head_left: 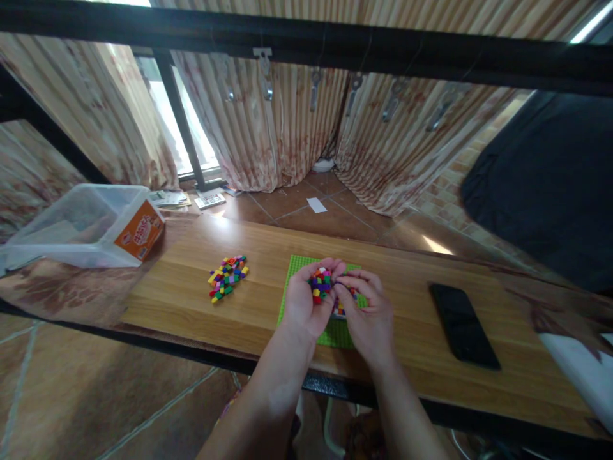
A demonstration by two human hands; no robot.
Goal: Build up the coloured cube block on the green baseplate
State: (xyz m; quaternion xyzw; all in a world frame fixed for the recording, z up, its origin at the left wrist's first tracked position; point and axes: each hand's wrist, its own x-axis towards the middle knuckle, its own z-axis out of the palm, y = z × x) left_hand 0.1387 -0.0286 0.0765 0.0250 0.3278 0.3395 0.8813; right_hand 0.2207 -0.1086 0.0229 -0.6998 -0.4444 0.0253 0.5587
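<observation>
My left hand [304,297] is cupped palm up around a heap of small coloured toy bricks [320,285]. Close against it, my right hand [371,313] pinches a tiny dark brick [338,283] between thumb and forefinger, its shape mostly hidden. Both hands are over a green studded baseplate [330,337]. More coloured bricks [340,310] show low between the hands, partly covered by the right one. To the left, a loose pile of mixed bricks [228,279] lies on the wooden tabletop [186,287].
A black phone [464,326] lies on the right part of the table. At the far left stands a clear plastic bin [90,223] with an orange label. A dark metal bar [306,38] with hanging hooks crosses above, in front of striped curtains [239,128].
</observation>
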